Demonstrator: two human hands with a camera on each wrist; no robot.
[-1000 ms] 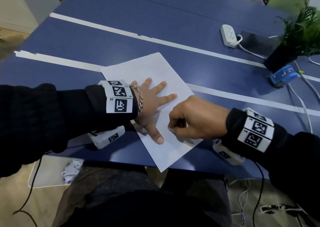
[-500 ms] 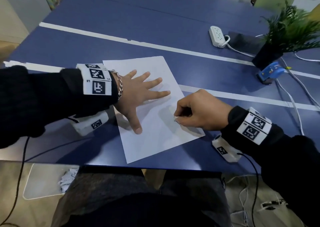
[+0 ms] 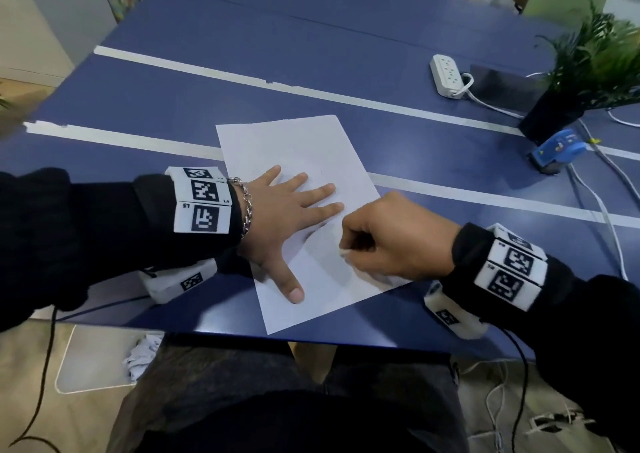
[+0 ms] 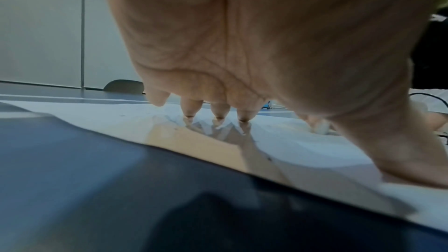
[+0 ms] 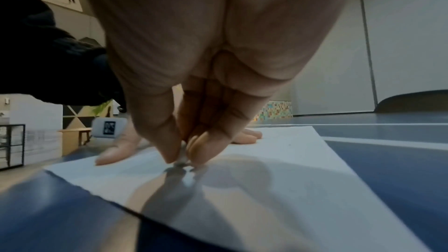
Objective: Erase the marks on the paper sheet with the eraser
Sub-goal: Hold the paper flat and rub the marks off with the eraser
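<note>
White sheet: the paper sheet (image 3: 304, 217) lies flat on the blue table (image 3: 311, 64), turned at a slant, its near corner reaching the table's front edge.
Left hand: the left hand (image 3: 277, 220) lies palm down on the sheet's left half, fingers straight and spread, thumb stretched toward the near edge; in the left wrist view three fingertips (image 4: 219, 111) press onto the paper.
Right hand: the right hand (image 3: 391, 238) is curled over the sheet's right side, thumb and fingers pinching the eraser (image 5: 181, 157) with its tip down on the paper (in the head view only a small white bit shows at the fingertips).
Spacing: the right knuckles sit just beside the left index fingertip.
Marks: a few faint specks show on the sheet beyond the left fingers; too small to read.
Tape: white tape strips (image 3: 242, 78) run across the table, one passing under the sheet.
Far right: a white power strip (image 3: 446, 75), a dark phone (image 3: 502, 87), a potted plant (image 3: 588, 68) and a blue device (image 3: 557, 149), all well apart from the sheet.
Wrists: black sleeves with white marker bands (image 3: 202, 206).
</note>
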